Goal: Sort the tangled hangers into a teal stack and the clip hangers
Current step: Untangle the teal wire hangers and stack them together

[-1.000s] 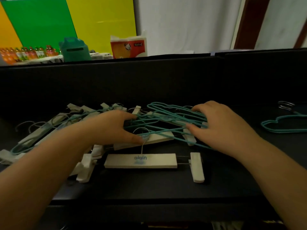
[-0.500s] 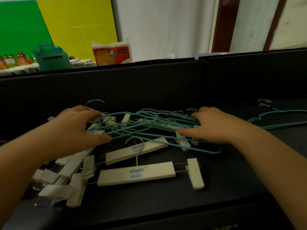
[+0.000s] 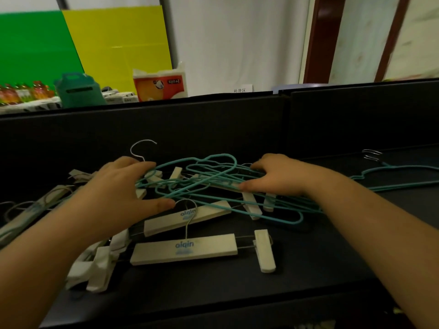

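A tangle of teal wire hangers lies across white clip hangers in the middle of the black table. My left hand grips the tangle's left end, fingers curled over the wires and thumb stretched underneath. My right hand grips the right end, fingers curled over the wires. Two white clip hangers marked "aiqin" lie in front, the nearer one flat and the other partly under the teal wires. More clip hangers are heaped at the left under my forearm.
A separate teal hanger with metal hooks lies at the far right. A black wall closes off the back of the table. Behind it stand a tissue pack and a green box.
My left hand has shifted left to the outer end of the teal tangle. The teal wires now sit a little higher, and a white hook shows behind my left hand.
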### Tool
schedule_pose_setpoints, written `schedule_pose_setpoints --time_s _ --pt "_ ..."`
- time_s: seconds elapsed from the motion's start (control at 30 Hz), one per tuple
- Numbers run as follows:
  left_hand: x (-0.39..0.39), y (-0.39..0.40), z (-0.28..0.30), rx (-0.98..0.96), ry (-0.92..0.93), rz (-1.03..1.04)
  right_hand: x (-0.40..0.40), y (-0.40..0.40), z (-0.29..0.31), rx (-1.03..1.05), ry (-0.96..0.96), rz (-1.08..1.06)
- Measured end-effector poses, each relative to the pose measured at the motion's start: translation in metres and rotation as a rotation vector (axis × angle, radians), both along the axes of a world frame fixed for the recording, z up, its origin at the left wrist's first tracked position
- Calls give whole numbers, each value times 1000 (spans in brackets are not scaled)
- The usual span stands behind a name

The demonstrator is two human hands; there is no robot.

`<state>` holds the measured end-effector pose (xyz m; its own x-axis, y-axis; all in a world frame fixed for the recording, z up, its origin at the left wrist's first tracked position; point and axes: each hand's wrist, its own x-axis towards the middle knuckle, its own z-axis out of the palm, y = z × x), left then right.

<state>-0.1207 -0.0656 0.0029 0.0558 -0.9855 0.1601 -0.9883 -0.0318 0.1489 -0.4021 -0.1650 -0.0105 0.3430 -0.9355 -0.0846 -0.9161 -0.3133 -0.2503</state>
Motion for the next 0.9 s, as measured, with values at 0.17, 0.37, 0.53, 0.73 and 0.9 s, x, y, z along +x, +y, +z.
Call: schedule_pose_setpoints --time_s 0.17,0.37,0.53,0.73,0.9 --pt "-6 8 0 -48 69 73 -2 11 2 -316 52 64" --pt "-8 21 -10 -158 114 84 -13 45 3 -544 -8 100" --pt "-14 30 -11 -254 133 1 -26 83 6 -670 37 24" --pt "-28 43 -14 -250 105 -107 -57 122 -3 -651 7 -120" --pt "-53 54 -20 -340 40 -182 -99 152 -11 -618 -22 -261"
